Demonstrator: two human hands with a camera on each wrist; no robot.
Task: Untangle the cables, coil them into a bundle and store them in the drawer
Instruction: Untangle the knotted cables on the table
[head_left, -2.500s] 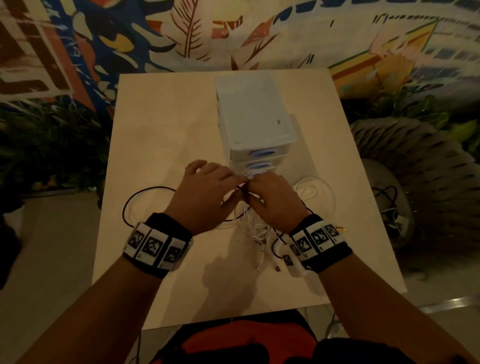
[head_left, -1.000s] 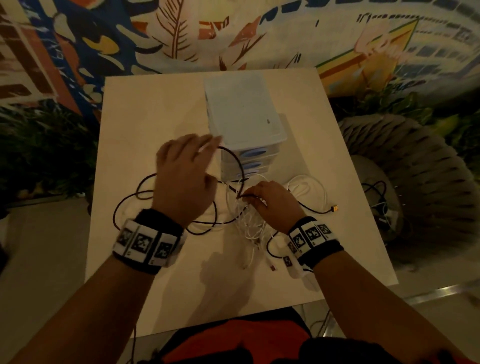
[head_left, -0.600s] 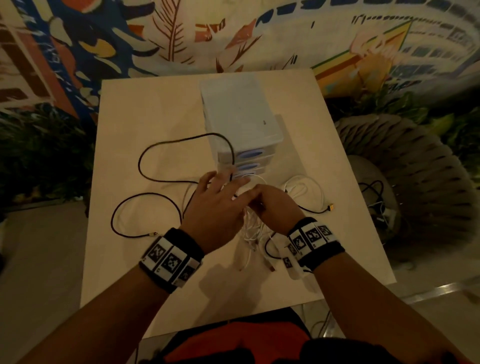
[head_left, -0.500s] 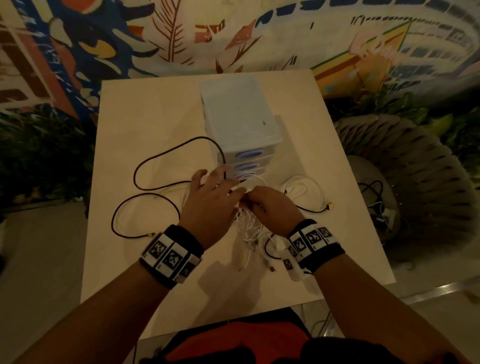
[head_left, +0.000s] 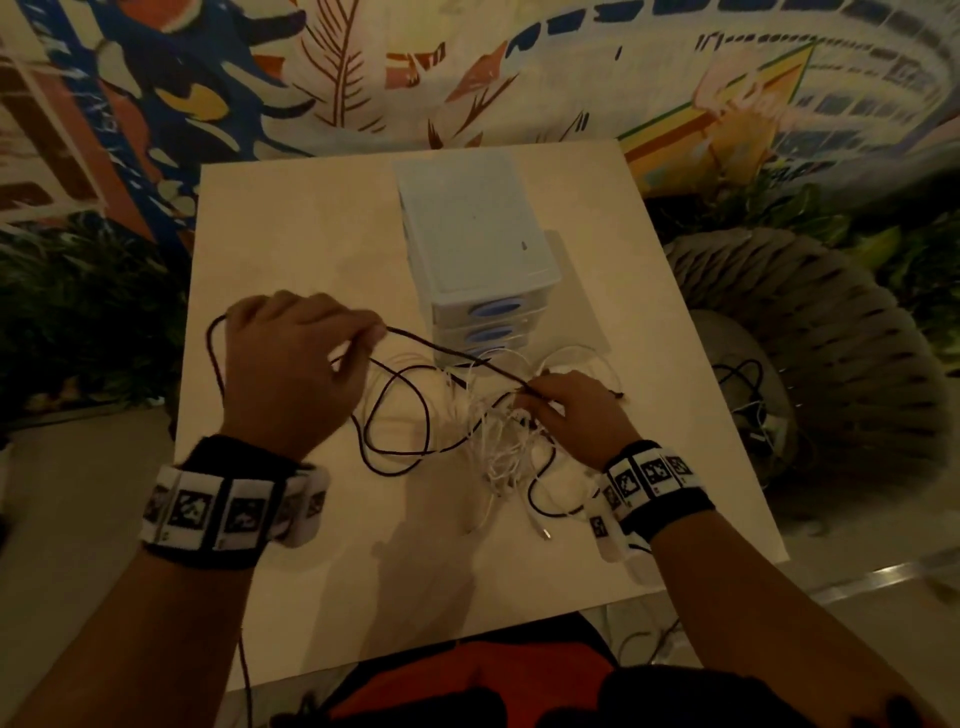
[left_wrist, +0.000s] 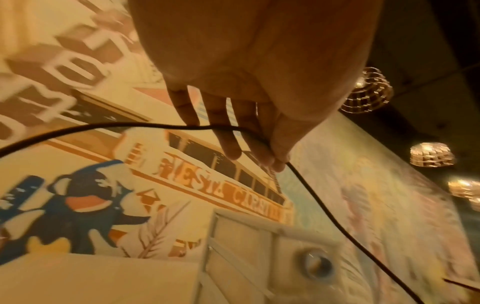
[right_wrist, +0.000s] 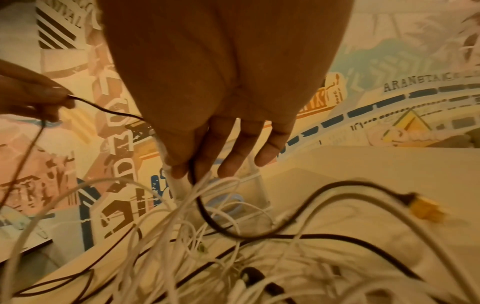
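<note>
Black cable (head_left: 452, 356): taut between our left hand (head_left: 291, 374), pinching it raised, and our right hand (head_left: 571, 410), pinching it at the white cable tangle (head_left: 498, 441) on the table (head_left: 291, 228) before the drawer unit (head_left: 483, 249). Risk: pulling harder may tighten knots.

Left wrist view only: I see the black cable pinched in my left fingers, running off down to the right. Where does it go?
Observer: The black cable runs in a straight line across to the right hand, which pinches it just above the white cable tangle.
Operator: Is its plug free?
Observer: A yellow-tipped plug on a black lead lies on the table, right of the right hand and outside the tangle. I cannot tell whether it is the same cable.
</note>
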